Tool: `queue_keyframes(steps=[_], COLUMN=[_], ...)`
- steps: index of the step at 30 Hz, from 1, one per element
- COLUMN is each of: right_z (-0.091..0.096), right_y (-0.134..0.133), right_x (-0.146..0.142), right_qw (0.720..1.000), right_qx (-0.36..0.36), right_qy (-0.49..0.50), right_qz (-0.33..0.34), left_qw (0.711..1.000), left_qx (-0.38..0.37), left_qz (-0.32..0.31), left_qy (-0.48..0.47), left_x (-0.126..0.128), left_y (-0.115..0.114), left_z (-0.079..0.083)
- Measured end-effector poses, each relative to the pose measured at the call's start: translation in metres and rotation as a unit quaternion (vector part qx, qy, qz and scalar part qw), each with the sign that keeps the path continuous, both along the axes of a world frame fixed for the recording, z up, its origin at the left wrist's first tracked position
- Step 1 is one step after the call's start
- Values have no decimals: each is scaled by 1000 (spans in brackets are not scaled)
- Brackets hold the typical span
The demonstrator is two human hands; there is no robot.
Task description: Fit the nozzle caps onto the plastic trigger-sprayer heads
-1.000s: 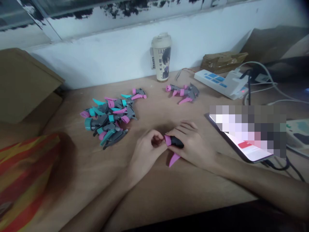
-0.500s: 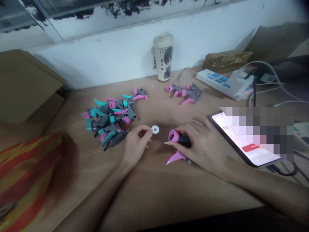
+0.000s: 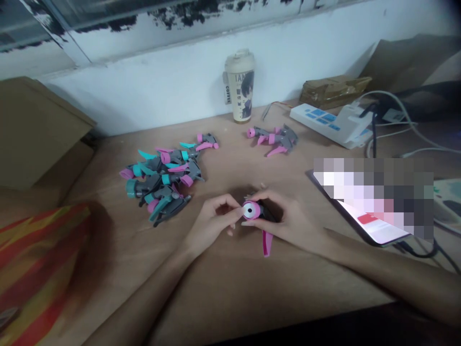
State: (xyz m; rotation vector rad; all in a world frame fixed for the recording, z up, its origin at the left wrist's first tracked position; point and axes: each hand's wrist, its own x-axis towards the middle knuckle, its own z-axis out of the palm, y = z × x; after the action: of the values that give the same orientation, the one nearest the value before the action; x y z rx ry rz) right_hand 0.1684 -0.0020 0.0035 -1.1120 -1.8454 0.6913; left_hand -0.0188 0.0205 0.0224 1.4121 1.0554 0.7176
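In my right hand [image 3: 288,216] is a grey spray trigger head [image 3: 266,214] with a pink collar and a pink lever [image 3: 266,244] pointing down. Its round collar opening faces left, towards my left hand [image 3: 219,216]. Between my left thumb and forefinger I pinch a small white washer [image 3: 249,210] with a dark centre hole. The washer lies at the mouth of the pink collar; how deep it sits I cannot tell. To the left lies a pile of spray trigger heads [image 3: 162,178], grey with pink or turquoise parts.
A smaller group of pink and grey spray heads [image 3: 279,139] lies farther back. Behind stands a lidded cup [image 3: 242,89] by the wall. On the right are a power strip [image 3: 324,120], cables and a phone [image 3: 378,226]. A striped bag [image 3: 43,259] is at left.
My left hand has moved the washer right and down to the pink collar. My right hand has shifted left and turned the spray head, so its lever now points more straight down.
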Motion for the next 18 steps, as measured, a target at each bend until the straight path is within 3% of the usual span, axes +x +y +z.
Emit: queue_keyframes(steps=[13, 18], right_z=[-5, -6], right_y=[2, 3], right_x=[1, 2], right_qw=[1000, 999], right_qx=[-3, 0], right_qy=[20, 30], right_qz=[24, 21], left_qw=[999, 994], left_qx=[31, 101], left_qz=[33, 30], left_qy=[12, 35], left_x=[5, 4], left_y=[-5, -6], left_z=[-5, -6])
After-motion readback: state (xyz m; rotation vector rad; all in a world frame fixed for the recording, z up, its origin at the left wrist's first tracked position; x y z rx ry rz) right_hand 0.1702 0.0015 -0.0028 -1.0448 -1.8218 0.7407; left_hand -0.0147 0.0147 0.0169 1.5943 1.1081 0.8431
